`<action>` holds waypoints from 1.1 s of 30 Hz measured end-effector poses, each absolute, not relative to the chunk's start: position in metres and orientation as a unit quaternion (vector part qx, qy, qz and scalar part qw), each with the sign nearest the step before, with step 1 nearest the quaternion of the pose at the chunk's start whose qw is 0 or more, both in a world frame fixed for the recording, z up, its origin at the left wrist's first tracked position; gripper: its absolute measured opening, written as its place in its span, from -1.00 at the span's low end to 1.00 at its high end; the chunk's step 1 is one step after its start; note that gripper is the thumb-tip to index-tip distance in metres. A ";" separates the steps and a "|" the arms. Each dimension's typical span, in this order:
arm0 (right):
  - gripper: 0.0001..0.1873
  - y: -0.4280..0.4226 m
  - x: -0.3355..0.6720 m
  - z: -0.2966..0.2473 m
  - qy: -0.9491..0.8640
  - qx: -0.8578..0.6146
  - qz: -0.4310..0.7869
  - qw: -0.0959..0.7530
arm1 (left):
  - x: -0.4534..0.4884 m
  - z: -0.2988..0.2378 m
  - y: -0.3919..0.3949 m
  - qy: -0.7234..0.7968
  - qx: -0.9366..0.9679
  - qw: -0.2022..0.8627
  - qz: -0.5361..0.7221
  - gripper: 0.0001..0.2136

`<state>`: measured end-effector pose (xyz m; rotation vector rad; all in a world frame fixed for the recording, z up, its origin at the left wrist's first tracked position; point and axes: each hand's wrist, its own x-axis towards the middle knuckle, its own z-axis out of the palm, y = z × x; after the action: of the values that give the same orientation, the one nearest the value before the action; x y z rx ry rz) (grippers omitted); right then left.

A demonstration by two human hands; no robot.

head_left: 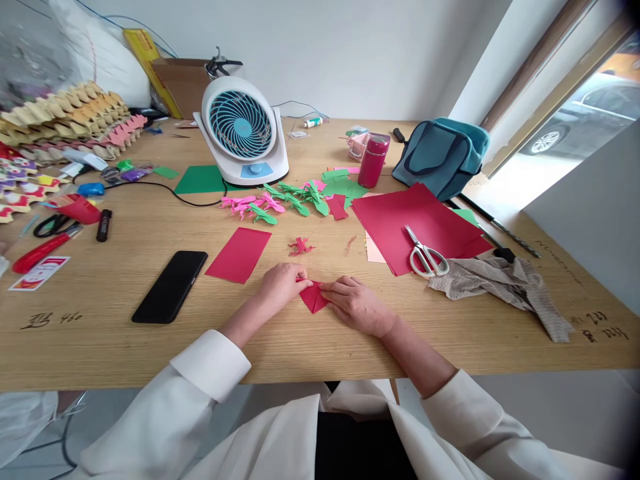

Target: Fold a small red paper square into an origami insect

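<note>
The wooden table (450,340) filled the frame. Low at its centre, the right hand (357,305) and left hand (281,283) met on the folded red paper (313,298), which lay between them, equally near each. Both sets of fingertips pinched its upper edge, and its tip pointed down-frame.

bright even daylight, comes from window (575,113) at right; sill (520,181) below it blown out white. soft faint shadows on table (150,347) under left hand (283,283), right hand (357,307). red paper fold (314,298) between them sharp, colours saturated. wide-angle bend at edges, table front bows. top-left corner blurry, hazy.
</note>
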<state>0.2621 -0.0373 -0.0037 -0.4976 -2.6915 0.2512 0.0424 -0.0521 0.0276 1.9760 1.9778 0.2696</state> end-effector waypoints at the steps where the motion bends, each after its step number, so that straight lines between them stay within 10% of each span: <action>1: -0.71 -0.037 0.262 -0.004 -0.960 -0.179 0.088 0.195 | 0.041 0.026 -0.053 0.690 0.697 0.167 0.105 -0.86; 33: -0.70 -0.037 0.263 -0.008 -0.959 -0.190 0.081 0.195 | 0.018 0.000 -0.065 0.592 0.715 0.218 0.301 -0.85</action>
<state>0.2630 -0.0370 -0.0077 -0.5336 -2.6869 0.2273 0.0183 -0.0651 0.0003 1.9782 1.6394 0.8345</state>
